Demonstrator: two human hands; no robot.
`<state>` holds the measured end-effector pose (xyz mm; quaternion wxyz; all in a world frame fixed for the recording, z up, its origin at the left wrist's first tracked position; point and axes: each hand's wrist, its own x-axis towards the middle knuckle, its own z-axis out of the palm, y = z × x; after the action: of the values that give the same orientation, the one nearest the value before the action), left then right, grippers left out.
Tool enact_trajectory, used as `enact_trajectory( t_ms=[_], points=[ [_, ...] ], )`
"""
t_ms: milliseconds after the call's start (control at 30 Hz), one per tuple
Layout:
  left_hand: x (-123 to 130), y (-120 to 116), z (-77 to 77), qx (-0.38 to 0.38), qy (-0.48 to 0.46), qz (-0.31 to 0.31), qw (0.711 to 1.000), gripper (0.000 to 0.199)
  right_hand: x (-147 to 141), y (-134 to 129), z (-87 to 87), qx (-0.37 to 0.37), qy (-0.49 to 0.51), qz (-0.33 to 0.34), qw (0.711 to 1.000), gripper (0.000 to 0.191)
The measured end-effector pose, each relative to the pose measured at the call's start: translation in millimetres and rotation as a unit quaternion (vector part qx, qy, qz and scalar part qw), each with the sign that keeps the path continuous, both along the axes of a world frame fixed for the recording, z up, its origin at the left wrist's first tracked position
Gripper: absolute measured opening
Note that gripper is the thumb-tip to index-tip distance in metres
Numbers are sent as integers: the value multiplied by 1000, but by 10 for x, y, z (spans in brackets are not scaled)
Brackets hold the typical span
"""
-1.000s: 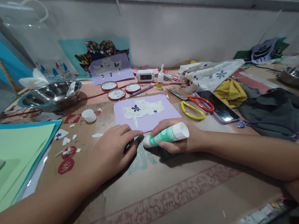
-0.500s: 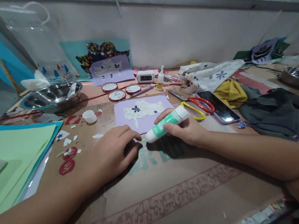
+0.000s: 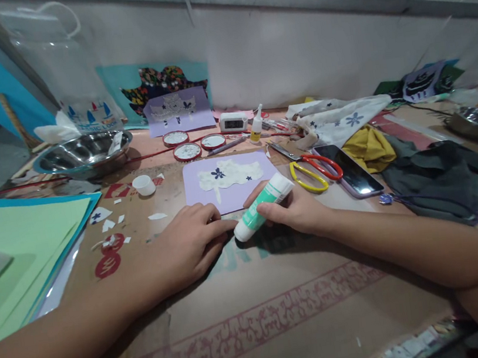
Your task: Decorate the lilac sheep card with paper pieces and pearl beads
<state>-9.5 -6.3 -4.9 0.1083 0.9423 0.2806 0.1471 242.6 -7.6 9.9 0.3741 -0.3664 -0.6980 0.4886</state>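
Note:
My right hand (image 3: 290,210) is wrapped round a green and white glue stick (image 3: 258,215), which tilts with its lower end toward the left. Beside that lower end is my left hand (image 3: 196,235), its index finger stretched out to the tube and the other fingers bent; whether it grips anything small is hidden. Just beyond both hands lies a purple card (image 3: 194,194) bearing a white fabric cutout (image 3: 238,173) with dark flowers. A white cap (image 3: 143,185) rests on the cardboard to the left, near several small white scraps (image 3: 108,225).
Scissors (image 3: 309,169) with red and yellow handles and a phone (image 3: 349,170) lie right of the card. Behind are red-rimmed round lids (image 3: 187,152), a small glue bottle (image 3: 256,126) and a metal bowl (image 3: 84,156). Green paper sheets (image 3: 20,239) cover the left side.
The glue stick has tilted more steeply, its upper end moving left with my right hand. My left index finger has straightened and moved right, to the tube's lower end.

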Motion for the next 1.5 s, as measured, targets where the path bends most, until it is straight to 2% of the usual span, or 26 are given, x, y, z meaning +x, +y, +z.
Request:
enact_trajectory(
  t_ms=[167, 333, 400, 533, 633, 767, 867, 967, 1133, 1333, 1500],
  points=[
    [6, -6, 21, -2, 27, 5, 1000, 32, 32, 0, -26, -43, 14, 38, 998, 38],
    [4, 1, 10, 5, 23, 14, 1000, 33, 69, 54, -87, -11, 89, -77, 993, 37],
    [-3, 14, 0, -7, 15, 15, 1000, 33, 65, 55, -78, 25, 62, -85, 994, 30],
    [-5, 48, -8, -28, 13, 5, 1000, 32, 38, -1, -18, 95, -39, -31, 994, 19],
    [1, 54, -11, -30, 7, 4, 1000, 30, 24, -38, 9, 96, -63, -2, 993, 19],
    [-4, 7, -16, -13, -38, 16, 999, 21, 15, -40, 11, 89, -65, 2, 994, 18],
    [-12, -52, -35, 25, -53, -41, 997, 13, 6, -34, 6, 85, -63, -2, 994, 18],
    [-12, -91, -76, 59, -51, -93, 993, 18, -3, -32, 2, 83, -61, -10, 995, 18],
    [-4, -89, -111, 87, -37, -87, 992, 29, -8, -27, 1, 80, -62, -24, 995, 19],
    [12, -86, -73, 73, -20, -85, 993, 30, -11, -16, -17, 79, -74, -33, 994, 22],
    [26, -101, -44, 51, -20, -77, 996, 30, 8, -13, -28, 172, -79, -93, 977, 24]
  ],
)
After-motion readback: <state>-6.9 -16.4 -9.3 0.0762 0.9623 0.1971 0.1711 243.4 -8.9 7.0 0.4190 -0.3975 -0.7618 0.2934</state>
